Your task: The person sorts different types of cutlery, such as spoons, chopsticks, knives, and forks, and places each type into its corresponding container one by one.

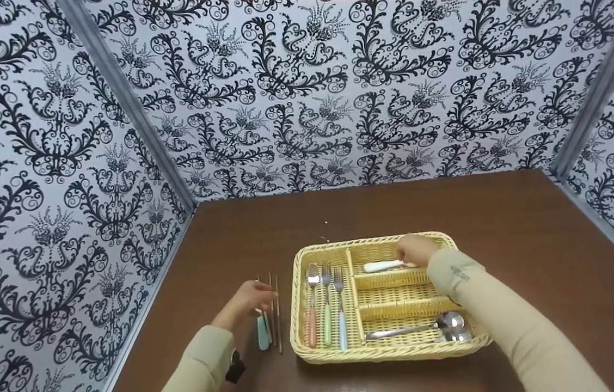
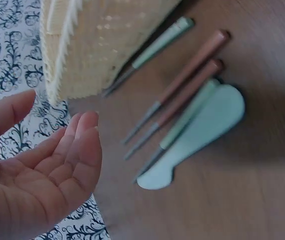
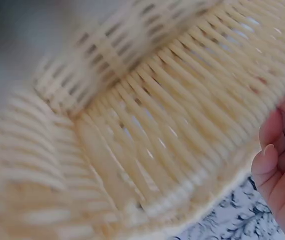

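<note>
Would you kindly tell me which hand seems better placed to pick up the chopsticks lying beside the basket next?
Probably the left: the left hand is empty and close to the chopsticks, whereas the right hand is across them, over the far compartment of the basket.

The head view looks forward and down from above and behind both sets of fingers, far enough back to take in the whole basket point(image 1: 383, 355), the bench point(image 1: 220, 245) around it and the patterned wall point(image 1: 307, 109) beyond the fingers. The left wrist view looks close past the left fingers point(image 2: 88, 145) at the chopsticks point(image 2: 192, 68) beside them; head and left wrist views share these. The right wrist view sits very near the basket's weave beside the right fingers point(image 3: 272, 132). All three share the basket.
</note>
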### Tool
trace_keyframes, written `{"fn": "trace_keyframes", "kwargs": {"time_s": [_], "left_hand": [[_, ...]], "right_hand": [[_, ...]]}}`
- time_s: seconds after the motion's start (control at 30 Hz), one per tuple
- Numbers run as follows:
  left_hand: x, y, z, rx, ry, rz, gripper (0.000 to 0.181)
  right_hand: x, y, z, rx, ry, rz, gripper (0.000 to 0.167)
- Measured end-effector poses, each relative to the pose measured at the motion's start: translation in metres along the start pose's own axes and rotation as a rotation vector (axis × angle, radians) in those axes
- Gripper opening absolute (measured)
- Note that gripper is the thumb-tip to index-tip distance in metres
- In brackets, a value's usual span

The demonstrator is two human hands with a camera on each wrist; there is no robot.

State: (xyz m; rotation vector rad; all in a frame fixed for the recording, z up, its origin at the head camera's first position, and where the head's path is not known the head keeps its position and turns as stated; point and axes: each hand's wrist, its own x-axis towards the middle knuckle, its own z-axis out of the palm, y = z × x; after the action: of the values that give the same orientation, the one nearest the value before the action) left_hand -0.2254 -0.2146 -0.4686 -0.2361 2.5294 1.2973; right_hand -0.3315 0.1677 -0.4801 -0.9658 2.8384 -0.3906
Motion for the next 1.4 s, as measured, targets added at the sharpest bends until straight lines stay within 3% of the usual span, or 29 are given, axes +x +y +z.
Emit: {"fn": "trace_keyframes", "kwargs": {"time_s": [0.13,0.27,0.43,0.53,0.7,0.8,0.93,1.2,1.33,1.4], "left_hand": [[-0.003,-0.013,0.0,0.07,0.028,0.003,0.015],[-0.009,-0.032,0.006,0.117,0.028,-0.015,0.032],[-0.014,-0.05,0.015,0.175,0.047,-0.091,0.015],[-0.014,-0.054,0.018,0.185,0.058,-0.139,0.018],[-0.014,-0.059,0.02,0.121,0.085,-0.132,0.021],[-0.012,-0.061,0.021,0.058,0.088,-0.126,0.032],[-0.01,-0.064,0.022,-0.036,0.081,-0.157,0.05],[-0.004,-0.073,0.022,-0.192,0.074,-0.205,0.064],[-0.008,-0.063,0.014,-0.212,0.078,-0.139,0.064],[-0.009,-0.049,0.008,-0.161,0.09,-0.081,0.044]], "right_hand": [[-0.008,-0.006,-0.026,0.109,0.013,-0.058,0.007],[-0.029,-0.022,-0.052,0.226,0.013,-0.126,0.009],[-0.065,-0.039,-0.071,0.231,0.004,-0.244,0.009],[-0.079,-0.042,-0.075,0.214,-0.013,-0.281,0.009],[-0.092,-0.04,-0.074,0.192,-0.007,-0.315,0.008],[-0.097,-0.038,-0.072,0.192,-0.003,-0.308,0.007],[-0.1,-0.035,-0.071,0.193,-0.012,-0.295,0.006],[-0.102,-0.032,-0.067,0.185,-0.037,-0.273,0.013],[-0.103,-0.034,-0.065,0.178,-0.021,-0.274,0.012],[-0.103,-0.037,-0.064,0.169,-0.004,-0.271,0.012]]}}
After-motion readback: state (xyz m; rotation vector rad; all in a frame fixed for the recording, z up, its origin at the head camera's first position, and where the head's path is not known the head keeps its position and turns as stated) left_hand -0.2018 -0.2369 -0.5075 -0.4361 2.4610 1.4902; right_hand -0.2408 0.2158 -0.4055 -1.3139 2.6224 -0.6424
